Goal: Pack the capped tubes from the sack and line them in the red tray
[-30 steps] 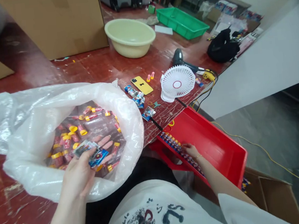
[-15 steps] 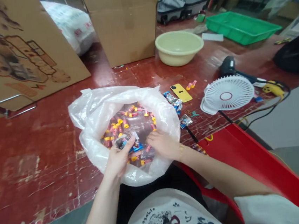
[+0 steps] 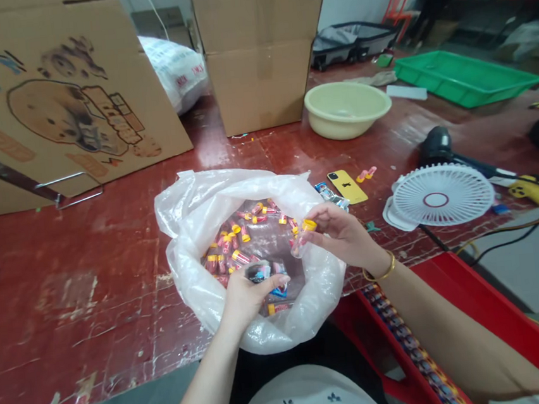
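A white translucent plastic bag (image 3: 189, 254) stands with its mouth rolled open on the table in front of me. Inside it lie several small pink tubes with yellow caps (image 3: 239, 257). Over the bag's near side, my left hand (image 3: 245, 296) is closed on a small blue and black packet (image 3: 277, 279), thumb on top. My right hand (image 3: 344, 236) pinches one small clear tube with a yellow cap (image 3: 303, 237) at the right of the bag's mouth. Its fingertips hide part of that tube.
Right of the bag lie blue packets (image 3: 328, 193), a yellow phone (image 3: 348, 187) and a white fan (image 3: 445, 194). Behind are a cream basin (image 3: 347, 118), a green tray (image 3: 468, 84) and cardboard boxes (image 3: 263, 88). A red crate (image 3: 432, 307) stands at the table's front edge.
My right hand has risen out of the bag toward its right rim with a yellow-capped tube in its fingers. The left hand keeps the packet. The camera view has shifted.
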### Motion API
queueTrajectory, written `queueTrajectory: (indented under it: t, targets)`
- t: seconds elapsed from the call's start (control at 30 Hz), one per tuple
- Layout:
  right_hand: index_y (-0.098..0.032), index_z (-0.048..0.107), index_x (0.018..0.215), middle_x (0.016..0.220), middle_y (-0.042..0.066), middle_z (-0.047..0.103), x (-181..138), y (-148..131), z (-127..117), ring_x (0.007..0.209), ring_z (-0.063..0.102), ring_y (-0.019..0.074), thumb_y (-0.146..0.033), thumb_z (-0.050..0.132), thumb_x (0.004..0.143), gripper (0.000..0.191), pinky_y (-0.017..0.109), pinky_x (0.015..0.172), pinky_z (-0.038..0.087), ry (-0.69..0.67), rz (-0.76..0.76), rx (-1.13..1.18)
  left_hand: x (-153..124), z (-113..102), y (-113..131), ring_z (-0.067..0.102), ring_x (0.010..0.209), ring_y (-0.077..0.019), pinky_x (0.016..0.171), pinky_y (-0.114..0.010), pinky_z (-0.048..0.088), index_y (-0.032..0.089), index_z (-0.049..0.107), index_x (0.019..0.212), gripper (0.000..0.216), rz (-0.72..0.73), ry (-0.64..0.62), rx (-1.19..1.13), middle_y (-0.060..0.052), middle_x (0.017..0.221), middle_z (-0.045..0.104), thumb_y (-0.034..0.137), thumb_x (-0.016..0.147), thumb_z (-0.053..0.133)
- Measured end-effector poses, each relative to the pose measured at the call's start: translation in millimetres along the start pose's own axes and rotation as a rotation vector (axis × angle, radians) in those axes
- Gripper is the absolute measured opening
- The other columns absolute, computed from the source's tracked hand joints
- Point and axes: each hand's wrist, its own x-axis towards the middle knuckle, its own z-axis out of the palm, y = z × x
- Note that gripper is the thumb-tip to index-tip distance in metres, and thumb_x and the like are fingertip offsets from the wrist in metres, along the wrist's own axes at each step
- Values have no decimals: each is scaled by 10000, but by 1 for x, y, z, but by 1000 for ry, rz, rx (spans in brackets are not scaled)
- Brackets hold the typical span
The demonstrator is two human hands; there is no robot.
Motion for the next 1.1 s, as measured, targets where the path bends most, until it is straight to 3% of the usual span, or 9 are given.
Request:
queueTrajectory:
  t: [0.1,0.2,0.33,0.43,0.53,0.67,0.8,0.93,1.1]
  targets:
    - [-215,549,930,859,7,585,7,-17,5,712,554,113,-270,659,832,157,270,663,497,-5,-88,-110,-2,5,4,543,581,-131,593,-229,456,166,659,617,248,57,-8,105,28,580,598,301,538,851]
    - [-202,571,895,822,3,589,14,-27,12,688,523,110,-225,629,846,79,272,653,475,-128,-149,-207,-4,7,6,552,634,-146,604,-230,446,174,686,696,261,31,-38,154,18,640,624,326,552,842]
    - [-191,578,889,816,5,600,18,-22,17,686,537,112,-251,653,828,114,272,638,469,-251,-55,-75,-4,7,4,503,602,-118,603,-221,405,161,658,676,256,31,-87,179,34,615,578,344,596,818]
    - [-190,552,871,748,-10,591,17,-9,19,636,557,110,-313,658,825,169,268,596,479,-225,97,101,-3,4,-1,510,597,-114,614,-225,406,152,639,654,265,26,-114,105,28,615,579,374,652,784]
    - [-185,545,858,745,-5,594,13,0,19,644,579,121,-342,686,806,216,289,625,505,-163,150,102,-1,2,-7,540,600,-133,599,-236,418,149,646,671,279,15,-120,51,14,605,594,405,693,755]
    - [-189,537,858,751,-3,594,9,2,18,651,579,125,-373,693,800,249,295,638,514,-157,164,100,-1,4,-8,636,713,-199,631,-265,470,150,688,806,306,-17,-143,7,-43,734,691,450,746,698]
    - [-199,542,862,748,-8,576,9,-4,16,643,538,117,-379,671,817,226,284,632,484,-109,97,-9,0,6,-9,602,627,-162,586,-246,446,153,678,735,289,12,-95,80,-18,680,673,440,737,709]
    - [-202,567,860,759,-6,574,9,-19,16,657,512,114,-333,640,841,151,278,647,457,-88,-25,-183,3,5,-14,608,679,-161,647,-241,463,163,717,814,251,59,-47,106,-8,731,687,371,683,768]
    - [-201,545,836,743,-7,589,12,-16,20,643,548,118,-347,662,817,188,275,616,472,-149,93,11,2,5,-12,644,708,-178,669,-251,495,162,728,839,280,17,-60,53,-26,731,712,361,654,796]
